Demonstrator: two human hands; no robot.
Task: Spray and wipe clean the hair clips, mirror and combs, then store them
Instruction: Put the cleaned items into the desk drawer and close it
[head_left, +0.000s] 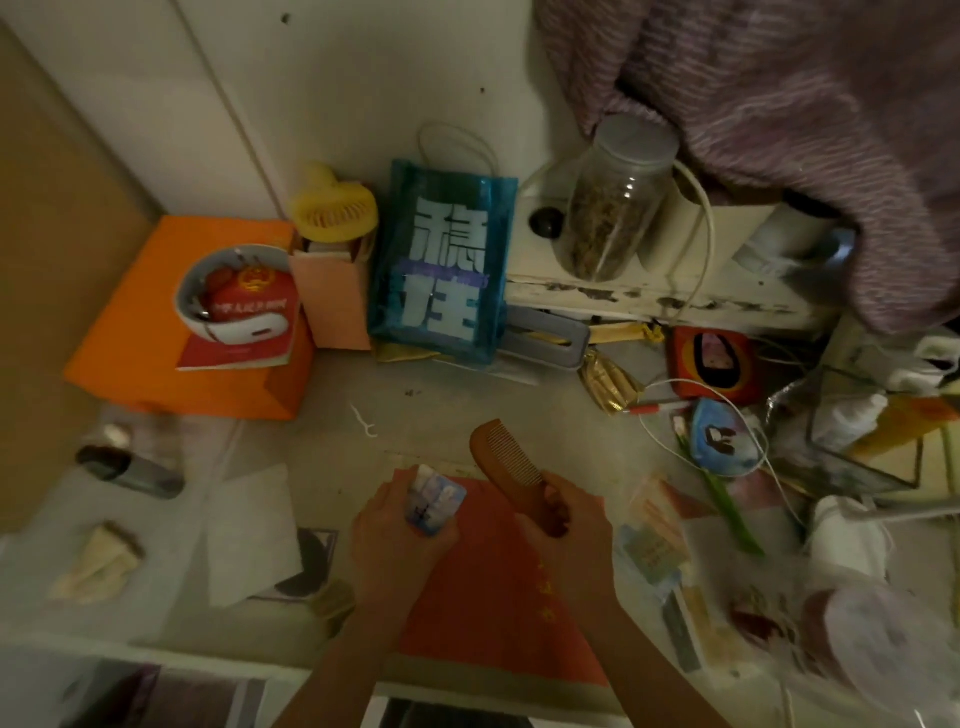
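Note:
My right hand (566, 525) grips the handle of a brown wooden comb (506, 457), whose toothed end points up and to the left above the desk. My left hand (400, 525) holds a small rectangular object with a blue-and-white picture (436, 501), possibly a pocket mirror. Both hands hover over an orange-red sheet (493, 613) lying at the desk's front. A white tissue (249, 530) lies flat to the left of my left hand. A dark spray bottle (124, 467) lies on its side at the far left.
An orange box (156, 374) with a white bowl stands at the back left, beside a yellow fan (332, 208) and a blue bag (441, 265). A glass jar (613, 208) sits on a white shelf. Cables, packets and a round blue picture item (722, 441) clutter the right.

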